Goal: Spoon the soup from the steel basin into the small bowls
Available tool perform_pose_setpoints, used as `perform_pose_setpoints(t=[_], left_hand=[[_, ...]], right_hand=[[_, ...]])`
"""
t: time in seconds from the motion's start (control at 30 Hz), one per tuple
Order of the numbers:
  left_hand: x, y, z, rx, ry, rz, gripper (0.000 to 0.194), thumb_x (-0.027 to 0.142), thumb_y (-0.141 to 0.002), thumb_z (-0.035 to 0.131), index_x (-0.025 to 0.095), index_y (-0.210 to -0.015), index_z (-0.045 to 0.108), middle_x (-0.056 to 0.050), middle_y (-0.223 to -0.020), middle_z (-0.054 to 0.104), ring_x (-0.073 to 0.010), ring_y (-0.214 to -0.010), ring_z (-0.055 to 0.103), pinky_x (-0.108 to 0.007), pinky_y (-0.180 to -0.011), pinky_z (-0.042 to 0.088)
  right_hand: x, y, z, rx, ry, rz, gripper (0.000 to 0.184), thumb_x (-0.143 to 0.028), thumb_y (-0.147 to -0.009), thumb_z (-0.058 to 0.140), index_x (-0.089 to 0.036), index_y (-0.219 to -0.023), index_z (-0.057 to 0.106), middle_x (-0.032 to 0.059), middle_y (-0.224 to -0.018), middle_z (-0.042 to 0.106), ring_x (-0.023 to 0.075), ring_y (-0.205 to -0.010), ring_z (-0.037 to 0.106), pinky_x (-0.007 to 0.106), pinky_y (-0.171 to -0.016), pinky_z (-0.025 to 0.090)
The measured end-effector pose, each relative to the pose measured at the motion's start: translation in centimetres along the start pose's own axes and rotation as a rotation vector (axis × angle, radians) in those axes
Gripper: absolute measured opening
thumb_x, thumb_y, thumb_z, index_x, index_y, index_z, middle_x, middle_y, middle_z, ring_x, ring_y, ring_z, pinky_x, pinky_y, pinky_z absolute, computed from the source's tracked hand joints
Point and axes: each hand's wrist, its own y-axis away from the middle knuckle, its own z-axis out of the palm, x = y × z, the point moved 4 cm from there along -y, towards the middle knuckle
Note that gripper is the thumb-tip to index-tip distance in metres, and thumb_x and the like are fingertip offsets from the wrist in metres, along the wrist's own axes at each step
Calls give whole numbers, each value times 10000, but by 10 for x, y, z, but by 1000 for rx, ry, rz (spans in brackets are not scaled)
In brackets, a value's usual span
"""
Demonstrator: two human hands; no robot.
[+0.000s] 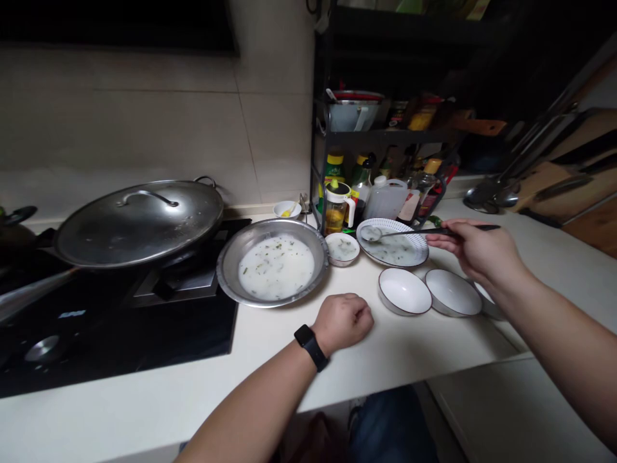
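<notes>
My right hand (477, 252) is pinching the spoon (409, 232), its tip dipping into the soup (399, 249) on the plate (421, 244), toward the table's (380, 363) back edge. My left hand (341, 320) is sitting nearer the front edge, fingers curled closed. Gripping so far back risks twisting the spoon, slopping soup over the shallow rim.

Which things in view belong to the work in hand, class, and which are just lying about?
In the work: right hand with long-handled spoon; left hand; striped plate; metal basin; small filled bowl; probably the empty bowls.
Lying about: domed metal lid; oil jug; white plastic jug; cooktop.
</notes>
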Motion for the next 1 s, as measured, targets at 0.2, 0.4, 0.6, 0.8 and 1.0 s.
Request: perform_pose_setpoints(t=[0.2, 0.4, 0.6, 0.8, 1.0], left_hand=[[0, 0, -1, 0, 14, -6, 245, 176, -863, 526, 201, -619, 523, -9, -647, 607, -131, -628, 541, -282, -616, 366], [-1, 0, 0, 2, 6, -9, 250, 186, -870, 529, 200, -621, 531, -9, -652, 612, -132, -628, 543, -281, -616, 372], [0, -1, 1, -10, -14, -1, 245, 197, -881, 529, 197, -638, 564, -17, -674, 639, -136, -652, 566, -278, -631, 384], [1, -2, -2, -1, -36, 0, 228, 212, -887, 538, 188, -675, 618, -22, -697, 670, -135, -655, 584, -274, -632, 388], [1, -2, -2, 4, -47, -12, 237, 227, -879, 562, 187, -655, 630, -24, -683, 689, -140, -622, 590, -285, -602, 388]], right_hand=[[0, 7, -19, -34, 404, -222, 84, -186, -918, 613, -190, -851, 662, 63, -665, 708, 178, -636, 740, 258, -676, 616], [2, 21, -22, -467, 917, -948, 93, -255, -856, 632, -255, -870, 724, 134, -982, 749, 259, -920, 711, 383, -878, 555], [-8, 58, 4, -502, 772, -1158, 161, -182, -871, 622, -246, -964, 736, 121, -974, 743, 254, -906, 704, 389, -859, 554], [-5, 99, 86, -625, 496, -914, 156, -221, -926, 596, -260, -875, 738, 73, -935, 738, 230, -932, 682, 377, -913, 535], [41, 103, 143, -752, 408, -641, 99, -299, -910, 632, -255, -877, 715, 70, -942, 708, 240, -929, 682, 380, -875, 568]])
